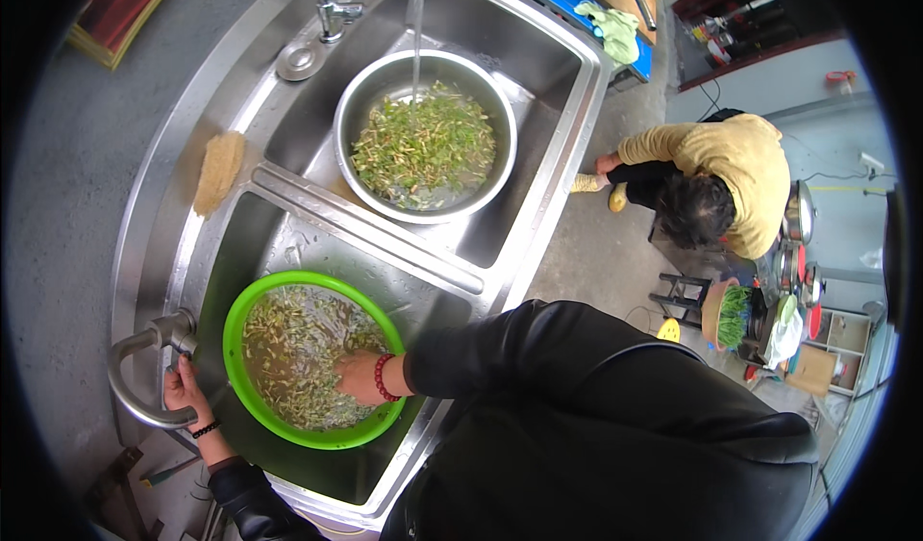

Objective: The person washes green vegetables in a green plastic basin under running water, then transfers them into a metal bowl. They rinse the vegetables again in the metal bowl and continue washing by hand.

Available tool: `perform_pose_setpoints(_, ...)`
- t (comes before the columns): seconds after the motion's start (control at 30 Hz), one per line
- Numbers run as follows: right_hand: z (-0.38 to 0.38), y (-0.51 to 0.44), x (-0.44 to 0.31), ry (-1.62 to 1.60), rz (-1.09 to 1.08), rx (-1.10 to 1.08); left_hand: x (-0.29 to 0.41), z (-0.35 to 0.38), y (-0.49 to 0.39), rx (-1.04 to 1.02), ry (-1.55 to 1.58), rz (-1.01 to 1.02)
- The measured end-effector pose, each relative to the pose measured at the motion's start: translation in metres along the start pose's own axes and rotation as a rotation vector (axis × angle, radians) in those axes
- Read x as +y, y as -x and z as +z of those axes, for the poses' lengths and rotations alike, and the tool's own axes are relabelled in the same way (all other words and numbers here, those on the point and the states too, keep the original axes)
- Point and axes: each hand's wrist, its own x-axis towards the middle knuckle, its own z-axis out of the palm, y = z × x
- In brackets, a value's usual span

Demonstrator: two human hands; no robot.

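My left hand (184,389), with a black bead bracelet, is at the handle of the curved metal faucet (148,346); its thumb and fingers are on the handle. My right hand (363,377), with a red bead bracelet, is partly under water among chopped greens (288,389) in a green plastic basin (229,346); its fingertips are hidden. The basin stands in the near compartment of the stainless steel sink. In the far compartment a steel bowl (510,137) holds more chopped greens (433,144), and water runs into it from above.
A tan scouring pad (218,173) lies on the sink's ledge beside the divider (368,227). A second faucet (330,14) stands farther along. Another person (743,173) bends forward at the right, near a black stool (681,296) and a pot of green vegetables (734,317).
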Motion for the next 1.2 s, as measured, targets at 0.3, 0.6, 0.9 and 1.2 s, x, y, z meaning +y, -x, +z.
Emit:
perform_pose_setpoints(0.3,0.005,-0.003,0.023,-0.036,0.034,0.23,0.012,0.011,-0.004,0.097,0.167,-0.231)
perform_pose_setpoints(0.6,-0.028,-0.037,0.04,-0.106,0.045,0.491,-0.013,0.039,0.072,0.035,0.167,-0.19)
perform_pose_setpoints(0.9,-0.056,-0.12,0.06,0.099,0.016,0.457,-0.079,0.109,0.088,-0.349,-0.28,-0.019)
perform_pose_setpoints(1.2,-0.038,-0.141,0.073,0.312,0.123,-0.139,-0.088,0.131,0.12,-0.757,-0.324,-0.481)
